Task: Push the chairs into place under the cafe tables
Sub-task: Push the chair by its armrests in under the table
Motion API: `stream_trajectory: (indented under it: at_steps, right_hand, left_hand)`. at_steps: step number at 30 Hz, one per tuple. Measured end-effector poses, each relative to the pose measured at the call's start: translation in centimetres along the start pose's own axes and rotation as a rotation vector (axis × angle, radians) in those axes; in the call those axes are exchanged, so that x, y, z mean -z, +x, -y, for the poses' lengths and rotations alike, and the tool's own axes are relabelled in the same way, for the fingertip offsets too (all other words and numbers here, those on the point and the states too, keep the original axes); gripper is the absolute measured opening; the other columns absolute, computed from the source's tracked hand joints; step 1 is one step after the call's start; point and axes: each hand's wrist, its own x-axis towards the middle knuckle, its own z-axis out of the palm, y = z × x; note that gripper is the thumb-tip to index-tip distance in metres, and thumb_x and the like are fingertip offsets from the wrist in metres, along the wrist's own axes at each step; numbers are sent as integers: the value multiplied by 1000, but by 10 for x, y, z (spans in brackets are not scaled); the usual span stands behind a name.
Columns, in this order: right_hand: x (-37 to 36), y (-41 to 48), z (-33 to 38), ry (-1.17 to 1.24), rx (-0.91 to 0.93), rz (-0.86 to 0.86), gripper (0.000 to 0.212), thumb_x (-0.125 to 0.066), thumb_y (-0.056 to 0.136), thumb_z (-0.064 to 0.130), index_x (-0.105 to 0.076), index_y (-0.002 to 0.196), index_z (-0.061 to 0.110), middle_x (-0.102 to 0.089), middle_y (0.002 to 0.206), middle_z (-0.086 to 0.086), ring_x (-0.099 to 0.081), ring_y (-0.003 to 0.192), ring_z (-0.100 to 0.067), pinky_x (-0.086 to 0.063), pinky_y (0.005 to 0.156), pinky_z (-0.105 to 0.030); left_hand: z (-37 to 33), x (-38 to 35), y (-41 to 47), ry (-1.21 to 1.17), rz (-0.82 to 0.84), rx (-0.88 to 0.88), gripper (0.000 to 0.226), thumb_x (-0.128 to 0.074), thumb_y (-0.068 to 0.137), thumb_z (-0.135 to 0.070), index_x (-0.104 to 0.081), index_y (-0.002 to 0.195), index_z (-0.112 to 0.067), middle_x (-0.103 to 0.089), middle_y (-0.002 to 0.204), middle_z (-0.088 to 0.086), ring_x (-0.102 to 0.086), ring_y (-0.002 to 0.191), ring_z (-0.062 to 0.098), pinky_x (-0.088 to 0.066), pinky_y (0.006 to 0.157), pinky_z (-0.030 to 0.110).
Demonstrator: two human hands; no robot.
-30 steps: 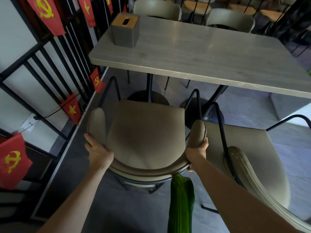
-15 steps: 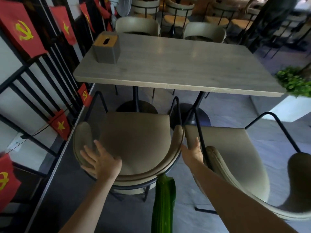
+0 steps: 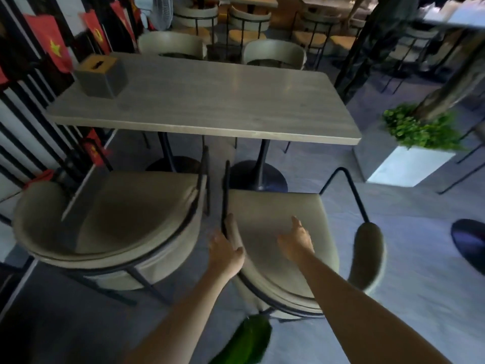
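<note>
A long grey cafe table (image 3: 210, 109) stands ahead on two black pedestal feet. Two beige padded chairs with black metal frames sit in front of its near edge, their seats outside the tabletop. The left chair (image 3: 136, 214) is untouched. My left hand (image 3: 225, 253) wraps the left end of the right chair's (image 3: 270, 211) curved backrest. Over that chair's seat my right hand (image 3: 296, 243) hovers with its fingers apart and holds nothing.
A black railing with red flags (image 3: 55, 46) runs along the left. A grey tissue box (image 3: 101, 74) sits on the table. Two chairs (image 3: 275, 52) stand at the far side. A white planter (image 3: 409, 166) and a dark round base (image 3: 469, 243) are on the right.
Both hands let go of the left chair's backrest and moved right to the right chair. The view swung right and back from the table.
</note>
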Motion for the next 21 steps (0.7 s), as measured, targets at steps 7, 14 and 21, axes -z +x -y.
stream_trajectory:
  at_steps: [7,14,21]
  right_hand:
    - [103,16,-130,-289,-155,-274,90,-56,82,19,-1,153,21,-9,159,-17,-9,145,-36,-8,120,-46]
    - [99,41,-158,56,-270,-263,99,-61,83,14,8,149,42,-22,151,-16,-43,121,-54,-40,101,-60]
    - [86,48,-153,-35,-264,-342,100,-59,81,3,5,149,39,-30,141,-20,-48,112,-57,-43,94,-58]
  left_hand:
    - [-14,-85,-17,-298,-180,254,87,-51,91,-19,13,148,-34,-16,151,20,-52,108,46,-49,93,50]
    - [-3,-88,9,-383,-284,238,65,-48,94,-31,-10,147,-37,-44,138,25,-52,115,48,-46,97,55]
    - [-5,-82,22,-344,-309,258,60,-41,98,-31,-10,149,-35,-42,141,22,-51,118,46,-44,96,50]
